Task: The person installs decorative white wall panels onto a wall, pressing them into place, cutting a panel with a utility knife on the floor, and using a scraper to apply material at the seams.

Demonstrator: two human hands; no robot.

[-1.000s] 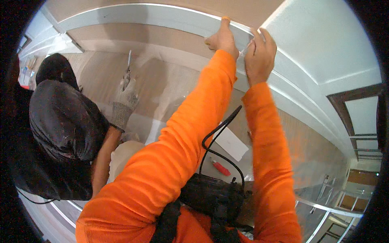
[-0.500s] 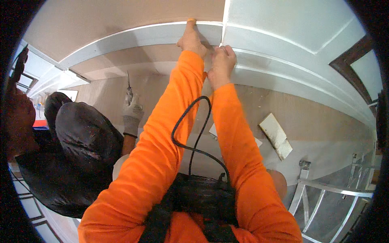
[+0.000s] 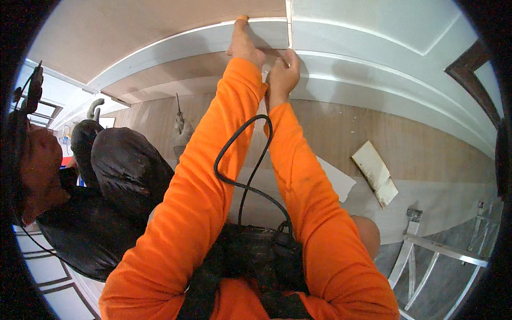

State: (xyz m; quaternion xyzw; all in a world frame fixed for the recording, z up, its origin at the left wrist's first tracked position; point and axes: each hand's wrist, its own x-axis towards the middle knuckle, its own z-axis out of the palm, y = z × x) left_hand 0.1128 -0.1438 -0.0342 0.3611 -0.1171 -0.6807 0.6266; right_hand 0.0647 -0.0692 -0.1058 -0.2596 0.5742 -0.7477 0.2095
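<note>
My left hand [image 3: 244,41] rests on the pale horizontal trim [image 3: 268,29], one finger, orange at its tip, reaching the upper edge and spread from the others. Just right of it, my right hand [image 3: 284,74] has curled fingers at the foot of a thin vertical white strip [image 3: 289,24], where two wall panels [image 3: 357,21] meet; whatever it grips is hidden. Both forearms are in orange sleeves. A looped black cord [image 3: 226,152] hangs over my arms from a black pouch [image 3: 256,250] at my body.
A co-worker [image 3: 96,202] in dark clothing crouches close on my left, a gloved hand [image 3: 181,133] holding a thin-tipped tool. A stained white offcut [image 3: 373,173] and a white sheet [image 3: 333,178] lie on the floor. An aluminium frame [image 3: 429,250] stands at lower right.
My view has swung to face the wall squarely. My right hand has shifted from beside the trim's top edge to lower on the joint; my left hand stays on the trim.
</note>
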